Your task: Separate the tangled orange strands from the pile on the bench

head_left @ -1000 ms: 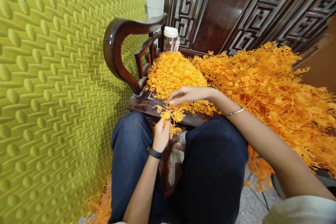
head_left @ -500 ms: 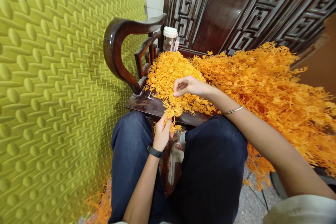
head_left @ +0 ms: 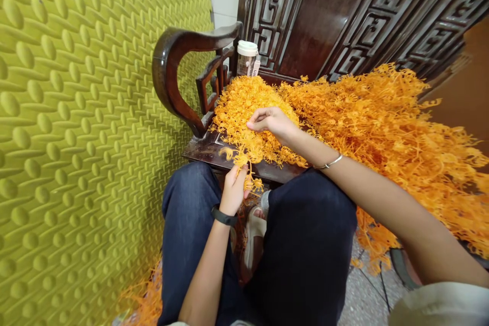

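My left hand [head_left: 234, 188] is closed on a small orange plastic sprig [head_left: 248, 162] held just above my knees, at the front edge of a dark wooden chair seat [head_left: 206, 150]. My right hand [head_left: 272, 121] hovers over the finer orange pile [head_left: 250, 107] on the seat, its fingertips pinched together on something too small to make out. A larger heap of orange plastic branches [head_left: 389, 127] covers the seat to the right and spills over its edge.
A curved wooden armrest [head_left: 171, 66] rises on the left, against a yellow-green padded wall [head_left: 76, 137]. A clear jar with a white lid [head_left: 246, 57] stands at the back of the seat, before the carved chair back [head_left: 336, 10]. Orange bits lie on the floor [head_left: 147, 300].
My right hand has lifted from the sprig in my left hand and moved up and back over the fine pile, fingers now pinched. My left hand has stayed put with its sprig.
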### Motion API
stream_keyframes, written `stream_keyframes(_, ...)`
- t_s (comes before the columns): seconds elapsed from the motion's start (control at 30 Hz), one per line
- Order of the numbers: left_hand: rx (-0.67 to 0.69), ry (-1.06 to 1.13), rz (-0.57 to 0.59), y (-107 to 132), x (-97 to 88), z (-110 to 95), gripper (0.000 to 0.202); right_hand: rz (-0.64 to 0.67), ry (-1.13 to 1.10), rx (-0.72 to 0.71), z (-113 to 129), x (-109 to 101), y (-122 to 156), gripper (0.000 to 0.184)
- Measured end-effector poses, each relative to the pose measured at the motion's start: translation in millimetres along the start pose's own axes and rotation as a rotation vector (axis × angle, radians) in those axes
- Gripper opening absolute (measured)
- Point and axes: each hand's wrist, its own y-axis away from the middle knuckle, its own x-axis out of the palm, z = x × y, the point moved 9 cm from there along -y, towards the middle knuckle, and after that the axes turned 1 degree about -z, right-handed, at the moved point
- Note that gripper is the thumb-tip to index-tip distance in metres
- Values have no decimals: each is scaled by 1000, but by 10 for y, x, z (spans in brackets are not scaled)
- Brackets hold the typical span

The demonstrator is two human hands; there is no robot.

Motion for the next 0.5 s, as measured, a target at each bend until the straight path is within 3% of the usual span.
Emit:
stream_keyframes(0.13, -20, 22, -18, 7, -49, 32, 26, -96, -49, -27, 69, -56, -45, 13)
stream_keyframes(0.33, -42, -37, 82, 73, 11, 181, 42, -578, 11, -311, 329, -962, -69, 8)
stream_keyframes(0.4, -50, -30, 92, 72, 37, 230, 45, -564, 54, -334, 297, -1049, -80, 12)
stream_keyframes(0.5, -47, -23, 66, 46, 32, 262, 42, -457, 161, -327, 216, -961, -132, 16)
